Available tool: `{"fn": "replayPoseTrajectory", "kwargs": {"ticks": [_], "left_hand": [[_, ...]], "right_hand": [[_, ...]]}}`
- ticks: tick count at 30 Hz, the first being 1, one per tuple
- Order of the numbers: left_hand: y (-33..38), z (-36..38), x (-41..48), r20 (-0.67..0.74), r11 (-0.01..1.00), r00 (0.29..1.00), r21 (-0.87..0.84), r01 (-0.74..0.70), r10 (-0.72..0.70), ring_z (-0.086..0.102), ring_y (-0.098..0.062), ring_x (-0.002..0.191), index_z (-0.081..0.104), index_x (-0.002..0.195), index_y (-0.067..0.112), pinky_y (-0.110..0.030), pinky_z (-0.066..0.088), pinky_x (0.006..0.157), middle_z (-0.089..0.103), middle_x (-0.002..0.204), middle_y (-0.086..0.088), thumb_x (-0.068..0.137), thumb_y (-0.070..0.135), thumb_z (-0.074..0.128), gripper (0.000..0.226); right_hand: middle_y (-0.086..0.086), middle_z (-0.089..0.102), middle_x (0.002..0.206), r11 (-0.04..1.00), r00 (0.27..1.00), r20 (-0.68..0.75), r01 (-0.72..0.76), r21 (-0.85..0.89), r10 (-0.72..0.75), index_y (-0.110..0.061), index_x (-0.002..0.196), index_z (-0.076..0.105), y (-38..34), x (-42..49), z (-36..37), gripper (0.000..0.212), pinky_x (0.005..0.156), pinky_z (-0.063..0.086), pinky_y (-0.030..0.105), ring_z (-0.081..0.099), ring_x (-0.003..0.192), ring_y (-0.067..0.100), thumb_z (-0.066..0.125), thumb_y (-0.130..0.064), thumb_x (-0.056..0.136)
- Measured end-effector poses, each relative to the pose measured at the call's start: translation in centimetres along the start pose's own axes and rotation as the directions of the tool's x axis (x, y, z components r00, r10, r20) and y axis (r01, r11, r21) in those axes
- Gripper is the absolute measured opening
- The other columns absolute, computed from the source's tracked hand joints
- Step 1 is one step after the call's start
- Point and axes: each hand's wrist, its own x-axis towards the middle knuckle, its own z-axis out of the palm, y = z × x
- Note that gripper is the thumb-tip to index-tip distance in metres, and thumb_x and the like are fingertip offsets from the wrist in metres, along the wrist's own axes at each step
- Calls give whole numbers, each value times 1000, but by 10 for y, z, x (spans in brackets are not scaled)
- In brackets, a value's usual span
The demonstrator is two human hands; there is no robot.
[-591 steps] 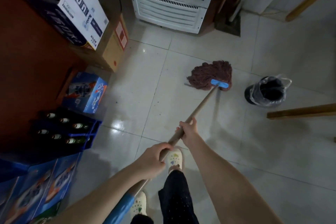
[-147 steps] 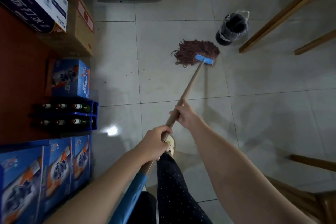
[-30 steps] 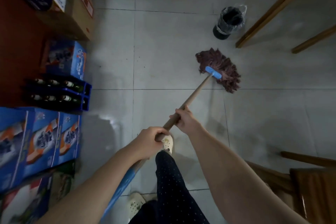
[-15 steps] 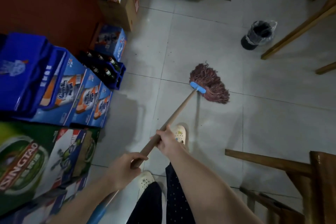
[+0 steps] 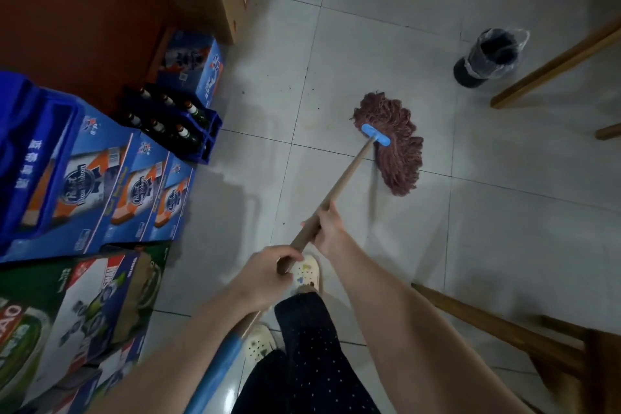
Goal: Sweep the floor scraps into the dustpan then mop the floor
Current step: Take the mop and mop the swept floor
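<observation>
Two hands grip the mop handle (image 5: 339,185): the right hand (image 5: 327,227) curls round the wooden shaft, and the left hand (image 5: 265,274) wraps it nearer the blue end. The mop head (image 5: 395,148) lies on the floor (image 5: 504,228), drawn back from the bin (image 5: 490,57) it lay near seconds ago, so mopping is probably advancing to nearer tiles.

mop handle (image 5: 339,185) end: cut off (bottom edge) | cartons (image 5: 67,329): blurred
</observation>
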Motion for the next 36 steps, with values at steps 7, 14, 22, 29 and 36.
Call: {"fn": "replayPoseTrajectory", "kwargs": {"ticks": [7,14,22,29,36], "left_hand": [[85,-6,102,49,997,998,-67,-46,49,54,-8,47,63,120,25,-16,42,40,58,107,1,86,2,51,42],[82,-20,121,46,995,999,-100,-21,26,48,-4,34,63,119,28,-18,41,39,62,111,-2,87,2,51,43],[21,-19,59,-8,988,1000,-155,-10,9,49,-8,31,64,113,31,-22,41,34,64,84,3,85,-1,51,44],[-65,-8,-45,-80,992,997,-124,8,-18,48,-8,37,54,104,40,-28,43,37,59,78,6,90,2,56,41],[-142,3,-142,-142,987,988,-157,42,-65,53,-13,37,57,106,36,-25,45,37,59,84,4,89,4,56,37]], "right_hand": [[5,38,67,988,995,-74,71,136,-62,-35,131,38,-112,55,-25,36,43,45,26,40,52,19,30,-15,102],[5,38,70,994,997,-56,60,92,-55,-36,140,29,-127,67,-10,44,47,45,28,41,53,17,24,-15,102],[5,35,71,996,998,-42,49,-74,-52,-33,139,23,-60,35,18,41,53,44,30,39,54,17,23,-16,101],[8,39,81,979,999,52,0,-206,11,-40,143,16,49,-21,49,46,55,49,32,42,60,18,25,-19,103],[3,42,80,964,984,171,-8,-267,56,-40,146,11,154,-80,80,51,54,48,31,44,56,18,25,-16,103]]}}
